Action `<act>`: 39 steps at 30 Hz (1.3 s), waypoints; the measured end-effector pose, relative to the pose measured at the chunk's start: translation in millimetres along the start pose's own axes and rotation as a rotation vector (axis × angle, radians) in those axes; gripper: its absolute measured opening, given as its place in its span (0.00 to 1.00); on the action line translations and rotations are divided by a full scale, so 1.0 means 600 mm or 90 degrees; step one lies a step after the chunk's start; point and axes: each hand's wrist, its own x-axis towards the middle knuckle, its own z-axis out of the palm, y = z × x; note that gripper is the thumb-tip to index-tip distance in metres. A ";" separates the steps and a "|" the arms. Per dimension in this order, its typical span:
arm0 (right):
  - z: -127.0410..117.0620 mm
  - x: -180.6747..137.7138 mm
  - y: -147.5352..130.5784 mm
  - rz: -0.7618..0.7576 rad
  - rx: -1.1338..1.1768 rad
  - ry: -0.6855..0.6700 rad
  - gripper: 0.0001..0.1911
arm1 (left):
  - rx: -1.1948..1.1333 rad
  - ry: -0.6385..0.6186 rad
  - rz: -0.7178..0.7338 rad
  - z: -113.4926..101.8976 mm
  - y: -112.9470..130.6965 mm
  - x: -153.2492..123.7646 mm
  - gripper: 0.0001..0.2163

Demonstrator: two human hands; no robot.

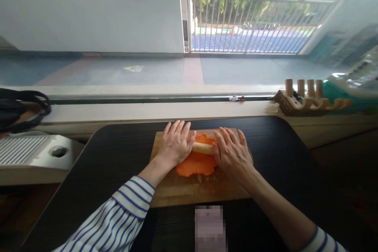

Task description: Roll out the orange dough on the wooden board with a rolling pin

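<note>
A pale wooden rolling pin (202, 148) lies across a flattened sheet of orange dough (196, 164) with ragged edges. My left hand (177, 141) covers the pin's left end, palm down, fingers pointing forward and thumb along the pin. Over the right end rests my right hand (232, 147), its fingers bent a little over the wood and its thumb near the middle. Both ends of the pin are hidden under my hands. Beneath the dough is a wooden board (174, 195), with small dough smears on its surface near me.
The board sits on a black table (118, 157). A pixelated pinkish block (209, 228) appears at the table's near side. Behind is a window sill (141, 110) with a wooden pegged rack (307, 100) at right. A white slatted unit (35, 151) stands at left.
</note>
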 end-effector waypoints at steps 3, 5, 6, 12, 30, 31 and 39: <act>-0.002 0.016 0.005 0.006 -0.003 -0.007 0.21 | -0.007 0.000 -0.014 0.008 0.000 0.020 0.25; -0.003 0.024 0.008 0.008 -0.002 -0.010 0.21 | -0.013 0.000 -0.015 0.010 -0.001 0.028 0.25; -0.002 0.027 0.009 0.010 -0.002 -0.013 0.21 | -0.016 0.000 -0.012 0.011 -0.002 0.030 0.24; 0.007 0.038 0.015 0.036 0.012 -0.024 0.21 | -0.032 -0.008 -0.005 0.015 -0.007 0.044 0.25; -0.007 0.004 -0.001 0.001 0.020 -0.016 0.21 | -0.005 -0.023 0.011 0.006 -0.004 0.006 0.25; -0.006 0.003 -0.001 0.000 0.020 -0.016 0.21 | -0.008 -0.021 0.012 0.007 -0.005 0.006 0.25; 0.006 0.044 0.014 0.035 0.022 -0.023 0.21 | -0.041 -0.032 -0.016 0.013 -0.006 0.047 0.22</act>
